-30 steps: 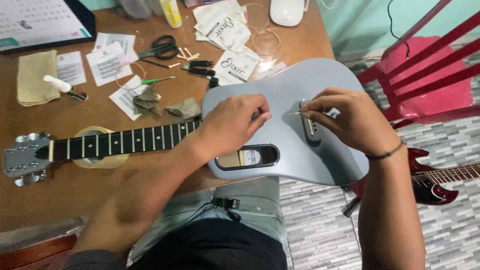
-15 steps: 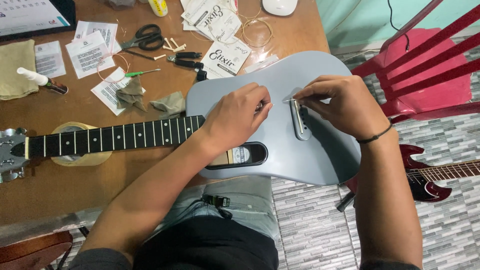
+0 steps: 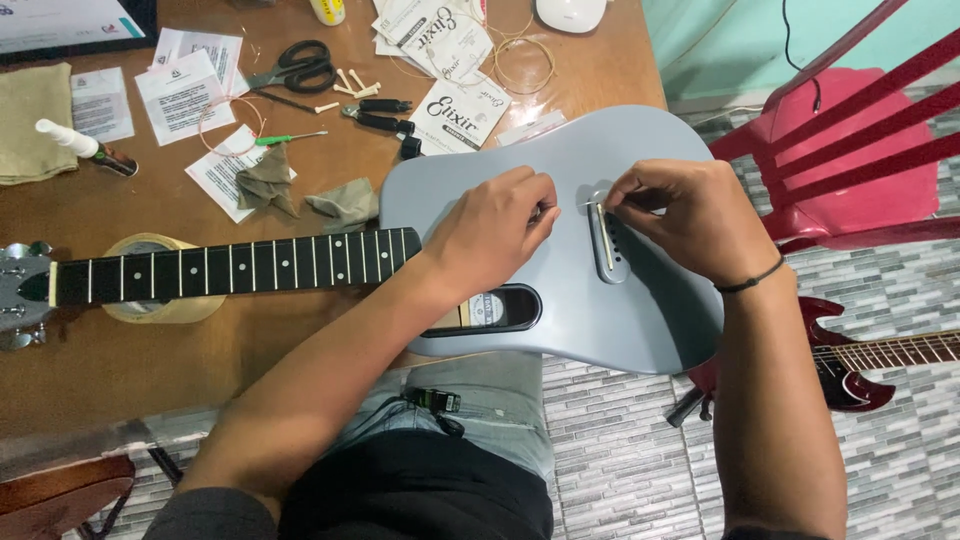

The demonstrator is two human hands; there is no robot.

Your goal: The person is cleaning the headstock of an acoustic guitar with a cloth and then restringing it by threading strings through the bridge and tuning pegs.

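Wooden tabletop (image 3: 300, 360) under my head camera, cluttered along the far edge; grey tiled floor and a red chair (image 3: 850, 130) to my right, a dark red electric guitar (image 3: 860, 365) lying on the floor below it

Item under work: grey-blue acoustic guitar (image 3: 560, 320), laid flat, body overhanging the table edge above my lap, black fretboard (image 3: 230, 270) running left to the headstock (image 3: 20, 295), neck resting on a roll of tape (image 3: 165, 305)

My left hand (image 3: 490, 230) lies on the guitar top just left of the bridge (image 3: 607, 240), fingers curled narrow, tips toward the bridge's upper end. My right hand (image 3: 690, 215) sits at the same end, thumb and forefinger pinched shut; I judge they hold a thin string end or pin, too small to confirm

Judgement on the step: keep the left hand pressing flat to steady the body, since much of it is unsupported, and feed from the right hand straight down into the bridge hole, not at a slant, so the top is not scratched

Containers: none with visible contents. String packets (image 3: 455, 110) lie flat, I cannot tell whether full. A small white-capped bottle (image 3: 85, 145) lies on its side beside a folded cloth (image 3: 30, 120). Scissors (image 3: 295, 68), bridge pins (image 3: 350, 85), a coiled string (image 3: 525, 65) and a green-handled tool (image 3: 290, 138) lie loose, well apart from both hands
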